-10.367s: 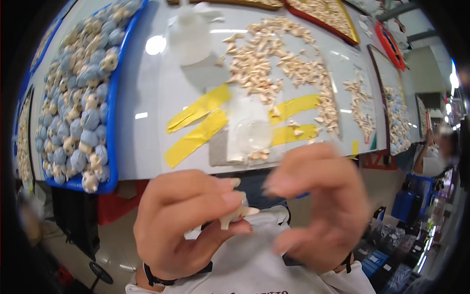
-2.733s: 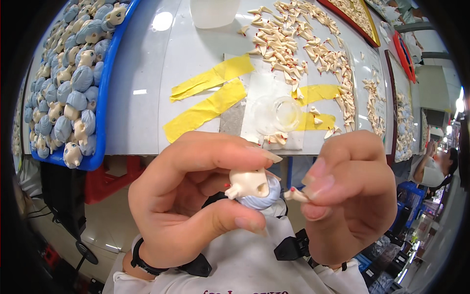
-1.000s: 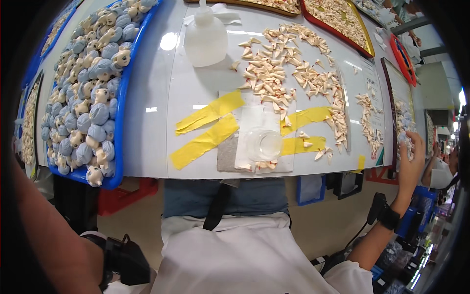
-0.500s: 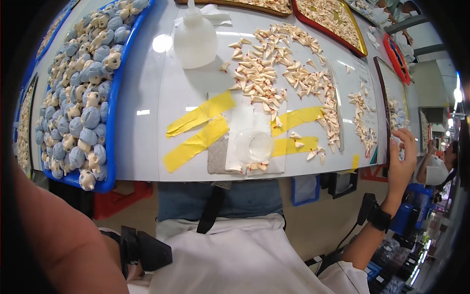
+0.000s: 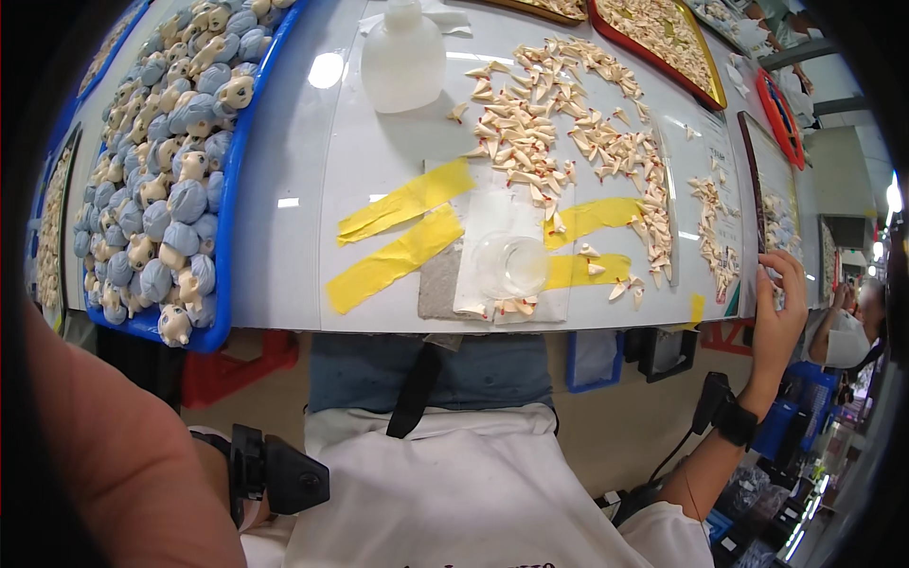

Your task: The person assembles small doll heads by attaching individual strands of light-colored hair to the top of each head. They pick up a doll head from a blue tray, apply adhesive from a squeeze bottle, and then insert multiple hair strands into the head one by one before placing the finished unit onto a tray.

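My right hand (image 5: 780,295) is at the table's right front edge, beside the near end of a dark-rimmed tray (image 5: 755,185). Its fingers are apart and slightly bent, with nothing visible in them. My left hand (image 5: 118,445) looms large at the lower left, very close to the camera, and its fingers are out of sight. Before me, a small clear cup (image 5: 511,266) stands on a white sheet over a grey board (image 5: 438,289). Small cream pointed pieces with red tips (image 5: 516,137) lie loose beyond it. Yellow tape strips (image 5: 402,256) stick to the table on both sides.
On the left, a blue tray (image 5: 223,237) holds many light-blue and cream doll-like heads. A translucent bottle (image 5: 403,62) stands at the back. Farther off is a red-and-gold tray (image 5: 705,90) of cream pieces. Another person (image 5: 847,331) sits at the right.
The view has shifted, so the table things appear slightly higher and farther right. My right hand stays at the table edge, and my left hand remains close to the camera.
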### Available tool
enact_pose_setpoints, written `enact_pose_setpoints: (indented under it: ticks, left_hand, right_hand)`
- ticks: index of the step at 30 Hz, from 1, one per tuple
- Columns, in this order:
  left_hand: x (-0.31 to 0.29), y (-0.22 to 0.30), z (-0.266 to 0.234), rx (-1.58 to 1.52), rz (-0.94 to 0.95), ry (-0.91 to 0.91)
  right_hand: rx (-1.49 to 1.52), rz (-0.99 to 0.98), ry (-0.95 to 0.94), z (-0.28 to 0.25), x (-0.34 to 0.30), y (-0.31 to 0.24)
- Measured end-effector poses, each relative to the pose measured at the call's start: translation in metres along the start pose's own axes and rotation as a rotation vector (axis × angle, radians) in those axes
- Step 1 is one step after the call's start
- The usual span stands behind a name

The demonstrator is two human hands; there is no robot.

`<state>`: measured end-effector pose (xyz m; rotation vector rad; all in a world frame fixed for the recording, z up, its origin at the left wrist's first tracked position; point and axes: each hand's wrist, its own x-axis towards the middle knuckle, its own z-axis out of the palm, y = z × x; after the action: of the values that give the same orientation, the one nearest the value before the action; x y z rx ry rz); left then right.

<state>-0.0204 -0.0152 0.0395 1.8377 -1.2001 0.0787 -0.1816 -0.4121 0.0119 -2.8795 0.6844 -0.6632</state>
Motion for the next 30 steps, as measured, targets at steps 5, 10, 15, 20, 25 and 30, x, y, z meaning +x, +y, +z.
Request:
enact_pose_setpoints:
  ticks: [5,10,15,20,25,30]
  left_hand:
    - [-0.001,0.001,-0.001,-0.004,0.013,-0.011]
    - [-0.001,0.002,-0.002,-0.003,0.026,-0.019]
    - [0.002,-0.009,-0.001,-0.048,0.057,-0.025]
    - [-0.001,-0.011,-0.025,-0.122,0.053,-0.003]
    - [-0.074,-0.016,-0.04,-0.824,-0.477,0.029]
    - [-0.219,-0.022,-0.034,-1.171,-1.278,0.136]
  right_hand:
    - [0.057,-0.063,-0.019,0.0,0.005,-0.011]
    - [0.172,-0.057,-0.152,0.01,0.016,-0.034]
    - [0.186,-0.106,-0.209,0.017,0.022,-0.047]
    - [0.2,-0.119,-0.221,0.019,0.026,-0.055]
    - [0.211,-0.063,-0.215,0.011,0.018,-0.055]
    - [0.21,-0.009,-0.223,0.003,0.007,-0.052]
